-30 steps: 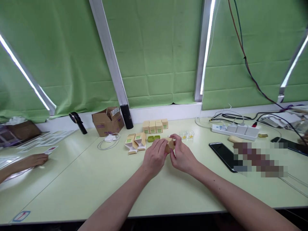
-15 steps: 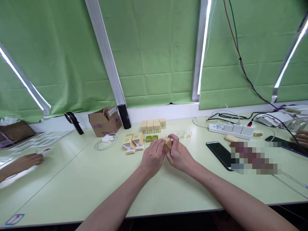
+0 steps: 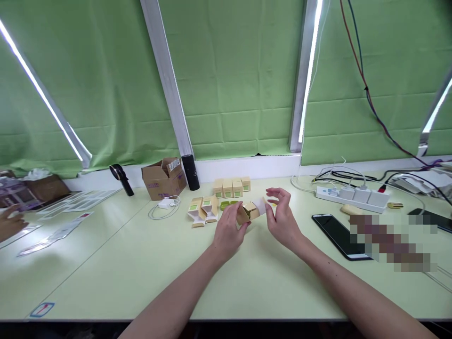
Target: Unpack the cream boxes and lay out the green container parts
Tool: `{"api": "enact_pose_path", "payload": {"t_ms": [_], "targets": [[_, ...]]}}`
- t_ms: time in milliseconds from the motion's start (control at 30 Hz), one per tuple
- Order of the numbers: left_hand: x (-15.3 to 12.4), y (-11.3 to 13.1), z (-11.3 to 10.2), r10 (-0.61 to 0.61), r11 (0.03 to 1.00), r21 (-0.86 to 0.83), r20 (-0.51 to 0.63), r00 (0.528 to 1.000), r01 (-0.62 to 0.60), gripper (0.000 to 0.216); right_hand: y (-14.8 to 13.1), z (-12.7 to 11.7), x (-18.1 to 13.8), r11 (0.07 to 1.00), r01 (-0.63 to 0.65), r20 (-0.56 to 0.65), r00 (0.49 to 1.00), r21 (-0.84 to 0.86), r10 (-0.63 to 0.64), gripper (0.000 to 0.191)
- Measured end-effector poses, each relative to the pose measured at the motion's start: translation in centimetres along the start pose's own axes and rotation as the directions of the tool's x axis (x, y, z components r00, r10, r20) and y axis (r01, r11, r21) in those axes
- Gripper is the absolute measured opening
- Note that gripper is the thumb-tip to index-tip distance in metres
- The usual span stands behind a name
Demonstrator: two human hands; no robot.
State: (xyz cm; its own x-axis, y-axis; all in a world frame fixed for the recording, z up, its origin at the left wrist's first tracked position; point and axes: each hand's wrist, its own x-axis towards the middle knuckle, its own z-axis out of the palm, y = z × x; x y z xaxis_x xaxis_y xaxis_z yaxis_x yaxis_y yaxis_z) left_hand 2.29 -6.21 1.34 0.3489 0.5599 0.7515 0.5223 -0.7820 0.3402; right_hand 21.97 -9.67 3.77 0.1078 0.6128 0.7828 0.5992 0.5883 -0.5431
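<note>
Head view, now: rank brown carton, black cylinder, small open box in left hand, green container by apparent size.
1. Brown carton
2. Unsure: black cylinder and small open box; similar, but the box is nearer and partly covered by the left hand
3. Green container, visible part only

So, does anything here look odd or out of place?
Yes: a blocky, pixelated patch right of the nearer smartphone hides whatever lies there. Nothing looks spilled or damaged; the small cardboard box in the left hand is simply open.

seven small boxes [image 3: 228, 189], two phones [image 3: 335, 234] and one power strip [image 3: 348, 199] show.
</note>
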Motion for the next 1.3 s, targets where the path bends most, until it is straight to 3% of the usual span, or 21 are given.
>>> {"api": "enact_pose_path", "payload": {"t_ms": [100, 200, 400, 500, 667, 867, 1133, 1300], "targets": [[-0.1, -0.2, 0.2, -0.043, 0.999, -0.029, -0.017, 0.999, 0.043, 0.054, -0.5, -0.5, 0.0, 0.980, 0.153, -0.073, 0.984, -0.130, -0.164, 0.044], [-0.2, -0.3, 0.2, -0.071, 0.997, -0.035, -0.028, 0.997, 0.070, 0.049, -1.8, -0.8, -0.5, 0.933, 0.312, -0.069, 0.942, -0.182, -0.328, 0.047], [0.0, -0.6, 0.3, -0.007, 1.000, -0.014, -0.049, 0.999, 0.006, 0.037, -4.1, 0.3, -1.9, 0.862, 0.492, 0.145, 0.868, -0.124, -0.475, 0.036], [0.1, -0.6, 0.4, 0.017, 1.000, -0.010, -0.059, 0.998, -0.018, 0.038, -4.0, 1.1, -2.3, 0.841, 0.524, 0.186, 0.847, -0.132, -0.498, 0.038], [0.2, 0.1, 0.1, -0.004, 0.999, -0.054, -0.005, 1.000, 0.004, 0.053, -2.8, 1.4, -1.9, 0.851, 0.507, 0.163, 0.859, -0.136, -0.486, 0.046], [0.1, 0.4, -0.1, -0.008, 0.998, -0.060, 0.034, 0.999, 0.010, 0.072, -1.0, 0.7, -0.9, 0.899, 0.394, 0.082, 0.919, -0.191, -0.385, 0.043], [-0.1, 0.3, 0.1, -0.052, 0.996, -0.075, 0.041, 0.998, 0.055, 0.074, -0.1, 0.1, -0.4, 0.944, 0.230, 0.053, 0.973, -0.239, -0.223, 0.032], [-0.1, 0.1, 0.2, -0.046, 0.992, -0.115, 0.025, 0.999, 0.049, 0.073, 0.6, 0.2, -0.3, 0.980, 0.093, 0.062, 0.995, -0.179, -0.083, 0.032]]}}
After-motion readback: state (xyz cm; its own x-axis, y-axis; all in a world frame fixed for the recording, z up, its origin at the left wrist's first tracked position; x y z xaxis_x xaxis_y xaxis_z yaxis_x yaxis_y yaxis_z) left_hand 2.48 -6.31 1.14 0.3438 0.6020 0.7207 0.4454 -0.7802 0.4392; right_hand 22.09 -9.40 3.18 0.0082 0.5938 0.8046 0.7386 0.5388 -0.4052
